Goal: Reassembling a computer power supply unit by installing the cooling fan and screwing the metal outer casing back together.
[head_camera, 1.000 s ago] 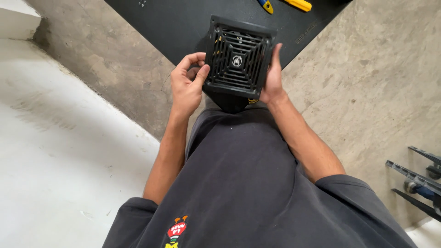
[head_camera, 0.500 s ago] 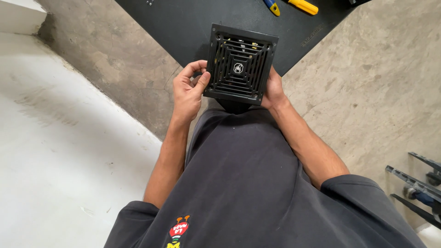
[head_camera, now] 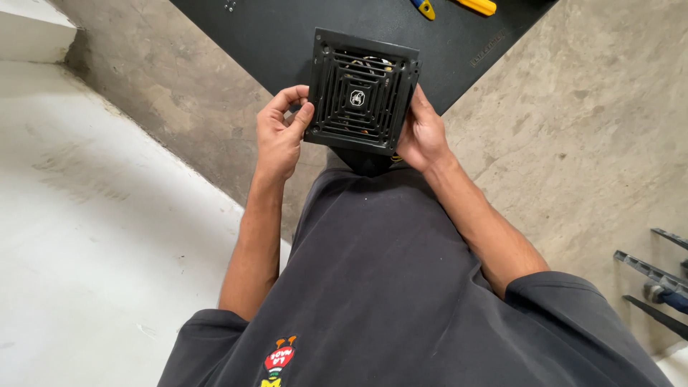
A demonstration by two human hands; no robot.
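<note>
Black mat [head_camera: 287, 36] lies bare beyond the fan box [head_camera: 362, 92]; yellow-handled tools [head_camera: 480, 6] crowd its far edge.

Black slotted fan box [head_camera: 362, 93]; yellow-handled tools [head_camera: 479, 6].

Fan box [head_camera: 362, 93] between the hands, left hand [head_camera: 281, 132] on its left edge, right hand [head_camera: 423, 132] on its right edge, mat [head_camera: 279, 36] behind and under it, tools [head_camera: 459, 7] at the mat's far end, concrete floor [head_camera: 573, 129] right, rack [head_camera: 656, 276] far right
</note>
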